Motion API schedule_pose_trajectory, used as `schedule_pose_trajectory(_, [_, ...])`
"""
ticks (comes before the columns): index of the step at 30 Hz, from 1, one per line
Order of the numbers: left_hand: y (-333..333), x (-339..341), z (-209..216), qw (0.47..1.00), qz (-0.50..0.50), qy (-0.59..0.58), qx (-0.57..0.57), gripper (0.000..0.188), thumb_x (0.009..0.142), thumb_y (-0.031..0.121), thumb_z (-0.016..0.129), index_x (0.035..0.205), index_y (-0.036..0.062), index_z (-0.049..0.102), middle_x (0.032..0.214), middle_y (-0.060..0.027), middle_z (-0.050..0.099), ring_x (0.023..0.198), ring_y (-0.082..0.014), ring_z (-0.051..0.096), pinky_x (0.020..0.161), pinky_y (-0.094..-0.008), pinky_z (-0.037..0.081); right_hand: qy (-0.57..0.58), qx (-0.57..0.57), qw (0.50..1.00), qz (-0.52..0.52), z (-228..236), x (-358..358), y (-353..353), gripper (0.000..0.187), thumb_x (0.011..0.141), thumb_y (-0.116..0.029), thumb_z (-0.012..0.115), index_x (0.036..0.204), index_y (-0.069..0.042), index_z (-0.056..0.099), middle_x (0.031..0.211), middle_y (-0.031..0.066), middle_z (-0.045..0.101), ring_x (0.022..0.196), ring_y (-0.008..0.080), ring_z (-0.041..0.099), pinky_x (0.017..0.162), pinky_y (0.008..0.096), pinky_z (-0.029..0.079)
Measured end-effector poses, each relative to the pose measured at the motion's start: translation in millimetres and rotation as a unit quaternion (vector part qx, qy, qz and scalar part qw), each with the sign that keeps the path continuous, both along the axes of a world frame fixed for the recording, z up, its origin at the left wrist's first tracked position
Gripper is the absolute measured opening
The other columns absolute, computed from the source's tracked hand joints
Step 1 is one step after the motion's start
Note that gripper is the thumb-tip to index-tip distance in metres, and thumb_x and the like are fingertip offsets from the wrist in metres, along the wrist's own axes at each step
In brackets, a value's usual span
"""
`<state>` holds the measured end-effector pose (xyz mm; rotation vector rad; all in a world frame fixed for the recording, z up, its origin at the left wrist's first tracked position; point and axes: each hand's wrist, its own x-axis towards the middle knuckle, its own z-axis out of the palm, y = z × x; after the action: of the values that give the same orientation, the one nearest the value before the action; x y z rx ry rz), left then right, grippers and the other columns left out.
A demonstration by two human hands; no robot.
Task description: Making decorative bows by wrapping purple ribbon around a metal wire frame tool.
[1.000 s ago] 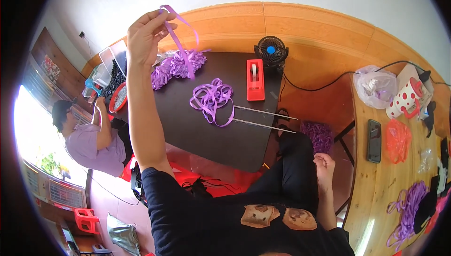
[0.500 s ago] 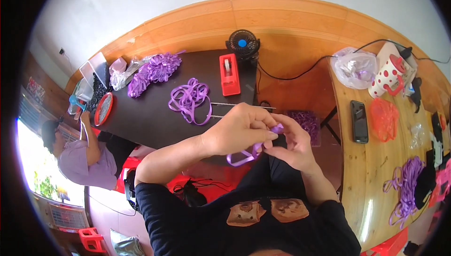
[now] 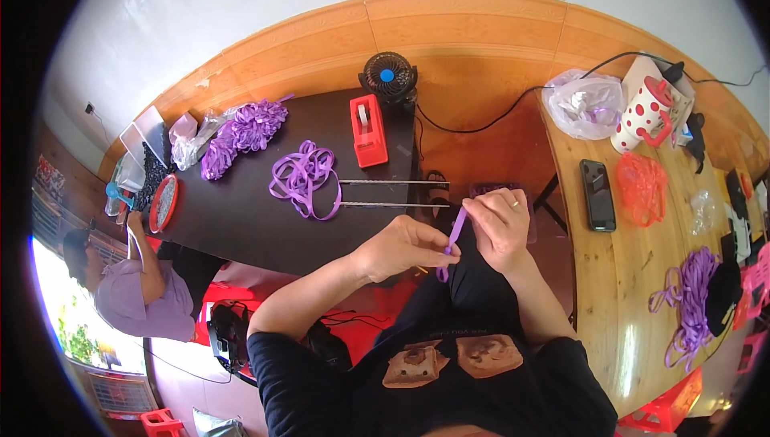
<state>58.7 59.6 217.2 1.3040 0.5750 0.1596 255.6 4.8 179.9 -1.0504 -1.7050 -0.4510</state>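
Just across from me, the person works over their own lap, with a short strip of purple ribbon (image 3: pixel 458 227) stretched between the two hands, in front of the dark trousers and off the near edge of the dark table (image 3: pixel 321 236). The left hand (image 3: pixel 407 249) has its thumb and fingertips closed in a pinch on the lower part of the strip, the other fingers loosely curled, and a little tail of ribbon (image 3: pixel 442 274) hangs beneath. The right hand (image 3: pixel 499 224) pinches the upper part between thumb and fingers, its remaining fingers folded in; there is hardly any opening in either grip. Right at the left fingertips the ribbon looks bunched or folded, though from here I can't tell whether that is a knot. To handle this well, I'd say the left pinch should stay firm and near that bunched spot while the right one draws gently, so the strip lies flat and doesn't twist. A steady, even pull seems better than a jerk, since such narrow, slick-looking ribbon could slip or crease. It would also help to keep the tail clear of the fingers, and the sleeves away from the loose coil of purple ribbon (image 3: pixel 305 180) on the table, which lies against the ends of two thin rods (image 3: pixel 393 182).
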Motion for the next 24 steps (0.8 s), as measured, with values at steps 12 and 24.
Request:
schedule_pose_trajectory(12, [-38.1,-0.9,2.7,0.998,-0.017,-0.04,0.044,0.02,0.08,0.002,0.07,0.099,-0.0024,0.069,0.088,-0.0083,0.067,0.083,-0.0112,0.062,0.08,-0.0249,0.048,0.299,-0.054,0.938,0.168,-45.3,-17.3,8.1,0.019,0.075,0.009,0.063,0.09,-0.002,0.058,0.083,0.0085,0.063,0.076,0.021,0.06,0.072,0.0293,0.041])
schedule_pose_trajectory(24, [-40.2,-11.5,4.7,0.994,-0.004,-0.108,0.022,0.021,0.086,0.004,0.064,0.104,-0.0064,0.064,0.09,-0.0094,0.067,0.078,-0.0098,0.061,0.074,-0.024,0.049,0.451,-0.168,0.843,0.242,-57.4,-5.0,0.3,0.024,0.08,0.005,0.053,0.101,0.002,0.064,0.101,0.0111,0.06,0.089,0.0174,0.057,0.078,0.0244,0.042])
